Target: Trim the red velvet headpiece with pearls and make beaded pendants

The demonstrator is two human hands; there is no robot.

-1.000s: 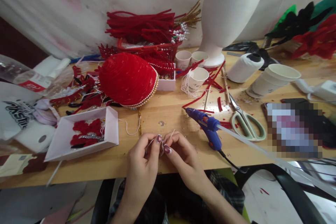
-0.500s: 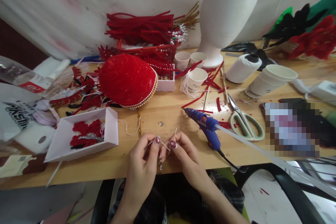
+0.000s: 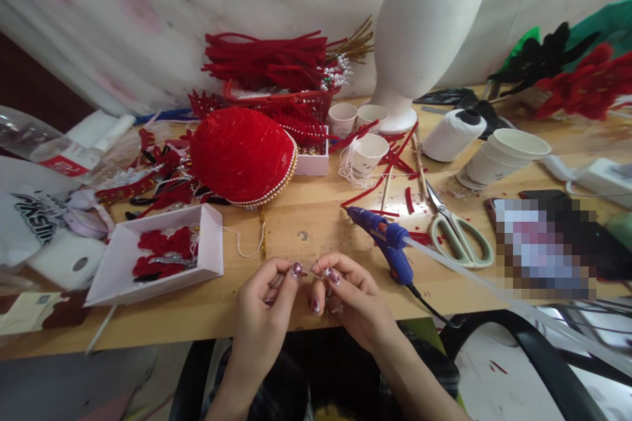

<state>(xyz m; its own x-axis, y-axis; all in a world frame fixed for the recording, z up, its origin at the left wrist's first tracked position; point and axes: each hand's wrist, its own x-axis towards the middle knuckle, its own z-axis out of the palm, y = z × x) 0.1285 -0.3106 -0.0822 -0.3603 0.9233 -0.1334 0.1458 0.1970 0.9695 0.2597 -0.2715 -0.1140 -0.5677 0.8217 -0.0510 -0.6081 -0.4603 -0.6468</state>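
Note:
Near the table's front edge, my left hand point(image 3: 269, 302) pinches one end of a thin pale strand between thumb and fingertips. Close beside it on the right, my right hand point(image 3: 350, 296) holds the same thin strand point(image 3: 318, 274), and a fine stalk pokes up from its fingertips. The strand's details are too small to make out. A blue glue gun point(image 3: 385, 237) lies just right of my right hand. Beyond my left hand rests a red dome-shaped cap point(image 3: 239, 154) with a beaded rim.
On the left is a white box point(image 3: 210, 243) with red pieces. Green-handled scissors point(image 3: 459, 237), paper cups point(image 3: 506, 154), a thread spool point(image 3: 451, 136) and phones point(image 3: 543, 247) are at the right. A white foam head point(image 3: 424, 33) and a red basket point(image 3: 281, 97) stand behind.
My hands have shifted slightly, with the strand now stretched lower and flatter between the fingertips. A finger of my right hand is more extended downward. The view has tilted slightly.

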